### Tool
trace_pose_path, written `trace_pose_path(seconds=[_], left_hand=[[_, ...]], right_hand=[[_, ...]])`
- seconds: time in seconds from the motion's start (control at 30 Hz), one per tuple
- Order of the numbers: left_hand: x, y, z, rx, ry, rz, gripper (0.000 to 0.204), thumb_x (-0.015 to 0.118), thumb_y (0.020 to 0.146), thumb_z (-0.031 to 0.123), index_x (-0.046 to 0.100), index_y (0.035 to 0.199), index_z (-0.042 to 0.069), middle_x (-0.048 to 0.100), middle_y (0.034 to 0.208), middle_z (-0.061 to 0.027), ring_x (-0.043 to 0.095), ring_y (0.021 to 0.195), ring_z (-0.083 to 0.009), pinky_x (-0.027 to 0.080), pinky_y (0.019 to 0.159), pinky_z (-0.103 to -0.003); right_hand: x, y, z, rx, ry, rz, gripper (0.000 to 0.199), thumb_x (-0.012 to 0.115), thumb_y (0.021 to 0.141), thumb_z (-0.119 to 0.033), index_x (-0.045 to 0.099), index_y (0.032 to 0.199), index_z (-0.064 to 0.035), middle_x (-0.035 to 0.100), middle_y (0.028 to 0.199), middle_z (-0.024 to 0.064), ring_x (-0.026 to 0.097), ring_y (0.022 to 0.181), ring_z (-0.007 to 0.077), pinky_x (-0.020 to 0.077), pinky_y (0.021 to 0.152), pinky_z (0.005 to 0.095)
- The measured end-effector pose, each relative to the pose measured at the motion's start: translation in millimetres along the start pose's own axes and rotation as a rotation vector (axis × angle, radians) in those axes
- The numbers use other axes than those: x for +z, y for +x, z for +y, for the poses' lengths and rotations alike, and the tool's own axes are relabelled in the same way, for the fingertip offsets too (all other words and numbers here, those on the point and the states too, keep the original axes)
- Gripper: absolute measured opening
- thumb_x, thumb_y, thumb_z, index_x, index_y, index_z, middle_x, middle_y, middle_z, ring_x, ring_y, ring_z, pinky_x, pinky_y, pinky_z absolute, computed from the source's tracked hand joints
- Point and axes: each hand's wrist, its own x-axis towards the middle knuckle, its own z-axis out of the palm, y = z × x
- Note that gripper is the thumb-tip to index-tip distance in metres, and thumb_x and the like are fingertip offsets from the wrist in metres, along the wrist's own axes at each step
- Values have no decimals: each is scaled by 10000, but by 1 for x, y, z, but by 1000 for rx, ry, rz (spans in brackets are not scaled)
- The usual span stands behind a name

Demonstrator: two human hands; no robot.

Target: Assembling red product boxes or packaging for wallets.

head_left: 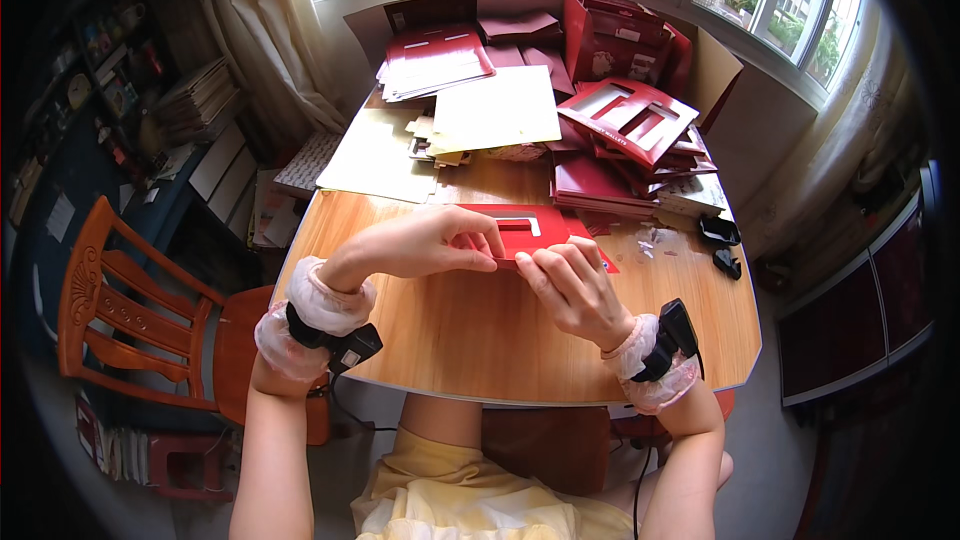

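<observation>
Holding a red card [525, 228] flat on the table [480, 335], both hands work at its near edge. The left hand [430, 245] lies over the card's left part, its grip closed on the card with fingers curled across the top and thumb at the near edge. The right hand [570, 285] meets it from the right, fingertips pinching the same near edge, so its grip is closed on the card too. The card has a pale rectangular window cut in it and sits in the middle of the table, just near of the stacks. Far right lies a pile of red cut-out cards [635, 135]; far left of that lie cream sheets [450, 130], some overlapping. Small clear scraps [655, 240] are scattered right of the card, with two black objects [722, 245] by the right edge. A wooden chair [130, 315] stands left of the table. Both wrists wear ruffled cuffs with black devices strapped on.
</observation>
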Motion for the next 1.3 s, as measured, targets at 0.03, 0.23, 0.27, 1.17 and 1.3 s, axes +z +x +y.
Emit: trace_pose_path(seconds=[0.03,0.23,0.27,1.17,1.3], left_hand=[[1,-1,3,20,30,32,221,697,993,239,714,1105,49,742,994,-102,697,939,-207,535,826,-338],[16,-10,7,211,397,208,234,773,911,192,709,1092,59,702,904,-80,691,896,-253,548,827,-373],[20,-10,6,211,397,207,234,773,911,192,709,1092,59,702,904,-80,691,896,-253,548,827,-373],[55,-33,21,393,1253,605,317,696,788,121,712,1091,30,625,888,-5,635,873,-157,508,811,-329],[65,-29,21,384,1254,533,326,694,803,120,716,1117,33,633,875,-8,639,863,-154,497,827,-326]], right_hand=[[0,0,0,1,0,0,437,703,749,-19,670,1177,66,601,1017,108,612,877,231,508,849,418],[1,0,1,12,31,29,441,701,738,-14,671,1170,69,600,1018,115,611,878,238,512,838,423],[2,-1,1,25,37,32,433,701,743,-13,675,1169,61,602,1018,108,611,878,235,507,845,421],[-4,9,-20,74,-166,101,290,707,823,-85,746,1107,-40,661,943,27,642,896,172,492,918,391],[1,9,-23,90,-150,27,303,697,823,-66,740,1118,-13,631,886,26,626,834,173,498,890,392]])
